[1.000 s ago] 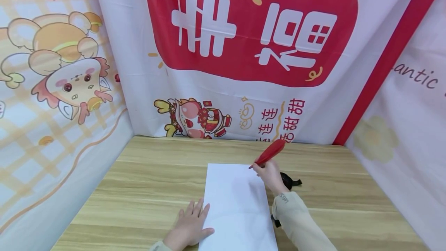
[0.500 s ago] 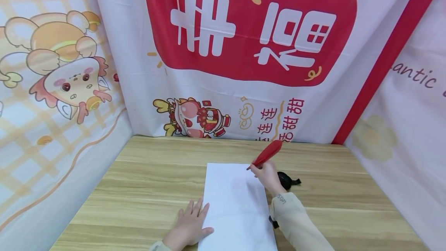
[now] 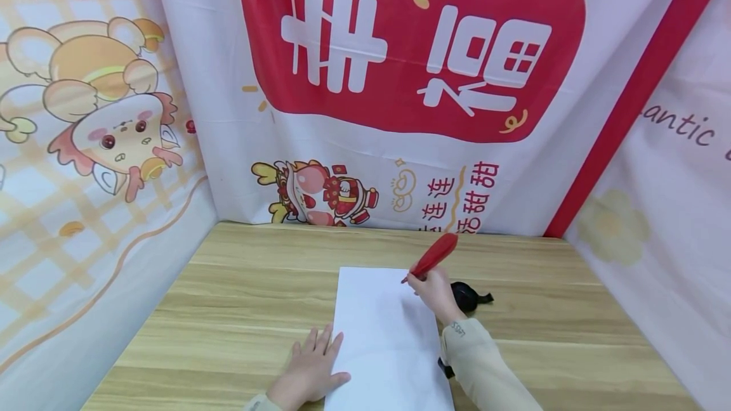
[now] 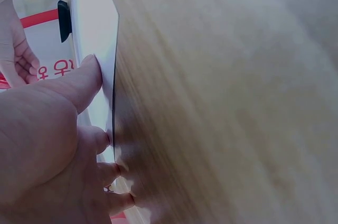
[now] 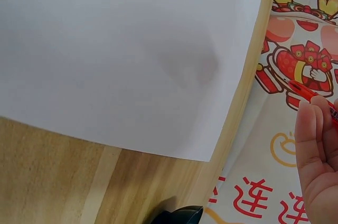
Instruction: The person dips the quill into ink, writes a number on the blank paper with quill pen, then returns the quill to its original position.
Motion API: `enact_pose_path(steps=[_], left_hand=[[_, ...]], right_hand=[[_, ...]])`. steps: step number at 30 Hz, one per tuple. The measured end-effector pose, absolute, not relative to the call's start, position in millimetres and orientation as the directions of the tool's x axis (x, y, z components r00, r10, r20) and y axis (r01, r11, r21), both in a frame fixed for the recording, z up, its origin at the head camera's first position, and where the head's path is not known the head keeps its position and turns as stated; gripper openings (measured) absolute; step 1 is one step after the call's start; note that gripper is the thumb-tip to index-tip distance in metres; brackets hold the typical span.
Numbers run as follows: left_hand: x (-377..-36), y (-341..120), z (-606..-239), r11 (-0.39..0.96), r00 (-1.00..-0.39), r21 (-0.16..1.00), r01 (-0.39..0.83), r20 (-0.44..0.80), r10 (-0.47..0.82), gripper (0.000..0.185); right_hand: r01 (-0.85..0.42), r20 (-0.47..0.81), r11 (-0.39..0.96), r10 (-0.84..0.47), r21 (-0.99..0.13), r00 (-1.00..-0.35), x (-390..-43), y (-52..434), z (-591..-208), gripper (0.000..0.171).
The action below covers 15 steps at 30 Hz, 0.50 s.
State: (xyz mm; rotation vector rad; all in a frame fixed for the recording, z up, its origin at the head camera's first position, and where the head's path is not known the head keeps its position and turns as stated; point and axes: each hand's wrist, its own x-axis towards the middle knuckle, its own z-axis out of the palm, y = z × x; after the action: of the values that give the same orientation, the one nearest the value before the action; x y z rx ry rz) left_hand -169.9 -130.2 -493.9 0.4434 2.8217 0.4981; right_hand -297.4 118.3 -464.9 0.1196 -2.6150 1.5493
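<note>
A sheet of white paper (image 3: 379, 335) lies lengthwise on the wooden table, with no marks visible on it. My left hand (image 3: 311, 366) rests flat by its left edge, fingers spread and thumb over the paper; the left wrist view shows the thumb (image 4: 87, 78) on the sheet. Near the far right corner, my right hand (image 3: 435, 293) pinches a red feather-shaped pen (image 3: 436, 254). The pen's tip points left and down, close over the paper. In the right wrist view only part of that hand (image 5: 319, 150) shows, with the pen's front end (image 5: 301, 90) above the fingers.
A black rounded object (image 3: 465, 297) shows just right of my right wrist, and a smaller black piece (image 3: 446, 368) beside the sleeve. Behind the table (image 3: 257, 284) hangs a printed white and red cloth (image 3: 228, 144); more cloths stand at both sides.
My right hand has shifted a little left and nearer to me with the pen, its tip sliding inward over the paper. The left hand has stayed in place.
</note>
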Motion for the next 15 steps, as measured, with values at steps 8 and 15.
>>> enact_pose_path(steps=[8,15], left_hand=[[-170.7,-130.4,-497.5,0.904,-0.926,0.342,0.257,-0.182,0.331,0.074],[-169.0,-130.5,-495.4,0.9,-0.926,0.349,0.261,-0.174,0.336,0.073]], right_hand=[[-0.11,0.117,0.502,-0.017,-0.858,-0.993,-294.8,114.8,-467.7,0.004],[-0.091,0.093,0.515,-0.022,-0.852,-0.995,-292.7,111.4,-468.6,0.005]])
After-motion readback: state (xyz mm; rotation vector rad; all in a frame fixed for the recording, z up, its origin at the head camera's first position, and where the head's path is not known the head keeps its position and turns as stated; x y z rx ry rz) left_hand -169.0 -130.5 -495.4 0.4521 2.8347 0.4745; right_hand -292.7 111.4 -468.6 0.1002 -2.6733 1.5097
